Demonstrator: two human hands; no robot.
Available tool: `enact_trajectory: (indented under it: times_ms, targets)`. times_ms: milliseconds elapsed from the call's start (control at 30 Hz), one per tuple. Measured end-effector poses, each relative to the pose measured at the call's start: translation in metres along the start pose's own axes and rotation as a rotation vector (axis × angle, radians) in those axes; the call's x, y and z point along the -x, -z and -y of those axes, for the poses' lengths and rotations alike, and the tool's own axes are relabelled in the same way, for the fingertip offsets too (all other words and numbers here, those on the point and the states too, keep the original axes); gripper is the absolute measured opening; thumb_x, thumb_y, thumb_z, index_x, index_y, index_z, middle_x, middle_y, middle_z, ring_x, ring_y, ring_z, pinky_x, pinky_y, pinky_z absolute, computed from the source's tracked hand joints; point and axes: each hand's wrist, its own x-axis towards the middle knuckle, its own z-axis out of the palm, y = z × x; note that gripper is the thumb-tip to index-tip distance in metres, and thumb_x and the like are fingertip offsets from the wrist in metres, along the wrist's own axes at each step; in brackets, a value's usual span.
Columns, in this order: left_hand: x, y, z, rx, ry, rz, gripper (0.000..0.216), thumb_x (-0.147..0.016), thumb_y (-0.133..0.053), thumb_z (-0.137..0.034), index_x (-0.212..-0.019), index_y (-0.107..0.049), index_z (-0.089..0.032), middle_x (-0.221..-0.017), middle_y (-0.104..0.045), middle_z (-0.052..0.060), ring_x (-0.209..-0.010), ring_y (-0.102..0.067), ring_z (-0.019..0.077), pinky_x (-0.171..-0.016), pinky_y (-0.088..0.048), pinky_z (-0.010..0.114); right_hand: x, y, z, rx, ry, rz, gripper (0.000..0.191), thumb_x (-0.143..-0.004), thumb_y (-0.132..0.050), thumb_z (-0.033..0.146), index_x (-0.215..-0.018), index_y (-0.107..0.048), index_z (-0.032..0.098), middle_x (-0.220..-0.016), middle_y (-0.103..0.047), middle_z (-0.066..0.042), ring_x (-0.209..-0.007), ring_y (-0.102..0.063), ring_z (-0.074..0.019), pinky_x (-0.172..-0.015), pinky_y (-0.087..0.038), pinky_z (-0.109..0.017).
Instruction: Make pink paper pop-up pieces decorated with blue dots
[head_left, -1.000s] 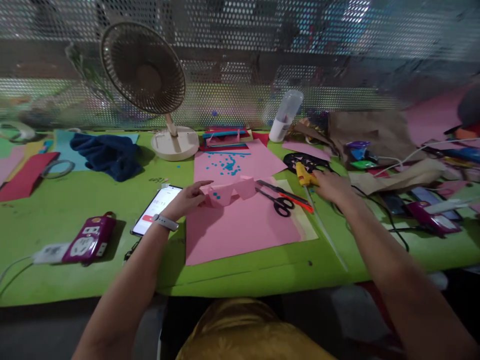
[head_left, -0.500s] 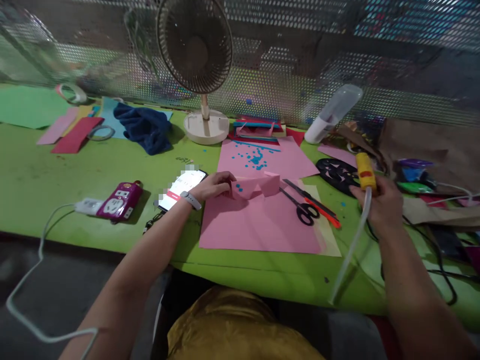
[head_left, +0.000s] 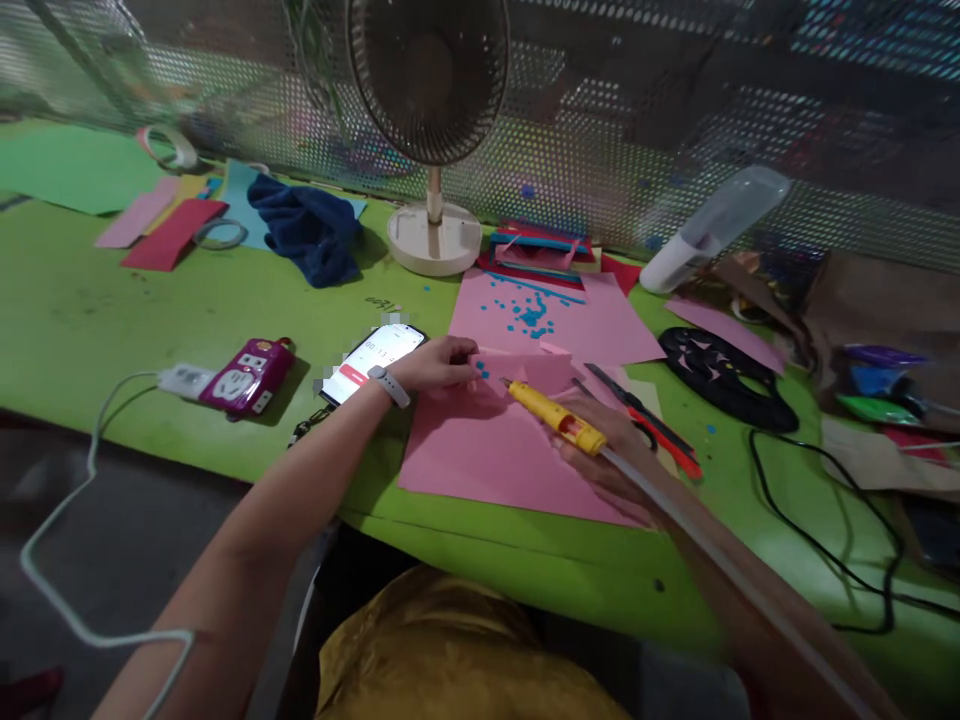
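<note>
My left hand [head_left: 442, 364] pinches the left end of a folded pink paper piece [head_left: 534, 370], which carries a few small blue squares near my fingers. In my right hand [head_left: 607, 440] is a yellow hot glue gun [head_left: 559, 415], its long clear glue stick trailing back over my forearm. The nozzle points left, close to the folded piece; whether it touches I cannot tell. Beneath both lies a large pink sheet [head_left: 465, 455]. Scissors, mostly covered by my right hand, and an orange box cutter [head_left: 667, 440] lie beside that hand.
A fan [head_left: 435, 240] stands at the back, near a pink sheet [head_left: 480, 310] with scattered blue bits [head_left: 534, 315]. A phone [head_left: 379, 360] and purple power adapter [head_left: 251, 378] lie left. At right are a black perforated holder [head_left: 724, 375], a clear bottle [head_left: 712, 230] and a black cable [head_left: 810, 545].
My right hand has brought the glue gun from the right side, by the black holder, leftward to the folded pink piece. My left hand keeps its hold. The view has shifted slightly.
</note>
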Motion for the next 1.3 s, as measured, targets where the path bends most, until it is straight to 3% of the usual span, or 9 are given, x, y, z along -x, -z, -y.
enact_trajectory:
  times_ms: [167,533,833,1300]
  targets:
    - [0.003,-0.002,-0.001,0.100,0.024,-0.003,0.016,-0.077,-0.062,-0.030,-0.076,-0.054,-0.016,-0.066,-0.067,0.003,-0.055,-0.060,0.0119,-0.048,-0.039,0.021,0.008,-0.017,-0.004,-0.056,0.009,-0.015,0.025,-0.081,-0.059,0.019,-0.106,-0.059,0.024,-0.098,-0.066,-0.007,-0.085,-0.065,-0.0227,-0.073,-0.053,-0.036]
    - [0.004,-0.007,-0.001,0.206,-0.018,0.042,0.019,-0.078,-0.065,-0.031,-0.078,-0.055,-0.015,-0.068,-0.067,0.004,-0.059,-0.064,0.0129,-0.051,-0.044,0.021,0.009,-0.030,-0.003,-0.082,-0.020,-0.003,0.027,-0.081,-0.058,0.018,-0.107,-0.057,0.026,-0.102,-0.067,-0.008,-0.088,-0.065,-0.0233,-0.076,-0.055,-0.037]
    - [0.004,-0.008,-0.001,0.255,-0.009,0.035,0.021,-0.076,-0.067,-0.032,-0.078,-0.055,-0.014,-0.067,-0.065,0.003,-0.058,-0.064,0.0131,-0.052,-0.047,0.022,0.010,-0.028,-0.003,-0.058,-0.009,-0.005,0.035,-0.078,-0.059,0.013,-0.111,-0.053,0.024,-0.105,-0.064,-0.009,-0.093,-0.064,-0.0236,-0.080,-0.055,-0.038]
    - [0.004,-0.008,-0.001,0.258,0.008,0.044,0.024,-0.077,-0.068,-0.035,-0.082,-0.057,-0.014,-0.069,-0.067,0.004,-0.058,-0.063,0.0126,-0.053,-0.046,0.022,0.010,-0.029,0.001,-0.048,-0.011,0.007,0.026,-0.081,-0.056,0.013,-0.105,-0.053,0.023,-0.100,-0.065,-0.008,-0.088,-0.065,-0.0234,-0.074,-0.054,-0.037]
